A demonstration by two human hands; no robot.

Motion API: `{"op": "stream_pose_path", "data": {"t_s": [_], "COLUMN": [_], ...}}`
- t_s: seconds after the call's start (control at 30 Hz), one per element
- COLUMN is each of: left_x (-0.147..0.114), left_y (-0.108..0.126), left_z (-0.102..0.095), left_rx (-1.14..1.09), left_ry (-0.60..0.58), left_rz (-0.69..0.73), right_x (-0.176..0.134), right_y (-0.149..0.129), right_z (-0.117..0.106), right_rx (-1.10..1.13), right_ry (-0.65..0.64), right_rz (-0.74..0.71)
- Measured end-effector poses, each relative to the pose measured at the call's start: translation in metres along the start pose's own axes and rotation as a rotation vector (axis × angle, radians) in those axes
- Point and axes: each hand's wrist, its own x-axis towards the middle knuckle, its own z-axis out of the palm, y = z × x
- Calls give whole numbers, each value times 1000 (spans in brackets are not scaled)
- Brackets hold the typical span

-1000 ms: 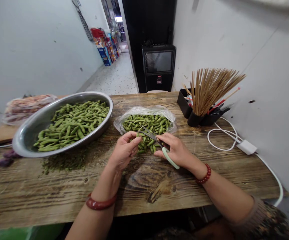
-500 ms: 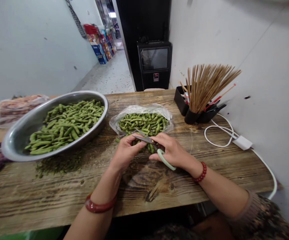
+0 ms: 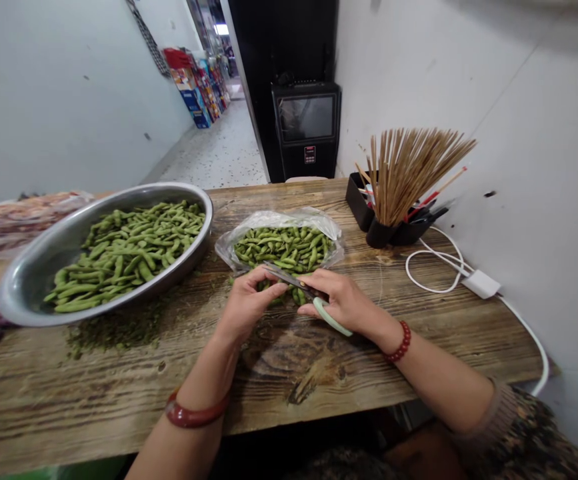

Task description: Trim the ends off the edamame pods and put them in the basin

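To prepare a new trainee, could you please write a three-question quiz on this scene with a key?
1. Which hand holds the scissors?
2. True or false: the metal basin stands to the right of the plastic bag, as the person sees it.
3. What fans out from the black holder? A: forks. B: thin brown sticks. C: flowers.

Key:
1. The right hand.
2. False: it stands to the left.
3. B.
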Motion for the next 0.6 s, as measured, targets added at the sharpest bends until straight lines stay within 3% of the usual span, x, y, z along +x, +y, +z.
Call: {"op": "stream_pose_path", "data": {"t_s": [0.1, 0.23, 0.33, 0.6], "left_x": [0, -1, -1, 0], "left_y": [-1, 1, 3, 2], "left_z": [-1, -2, -3, -2], "left_rx": [-24, -241, -390, -525], "left_ry": [38, 34, 18, 34], "left_rz": [-49, -204, -225, -220], "right_x": [0, 1, 1, -1], "right_y": [2, 8, 10, 2], "right_z": [1, 4, 6, 6], "right_rx": [6, 13, 13, -54], "right_ry": [28, 159, 208, 87], "right_rz": [-1, 27, 42, -10]}}
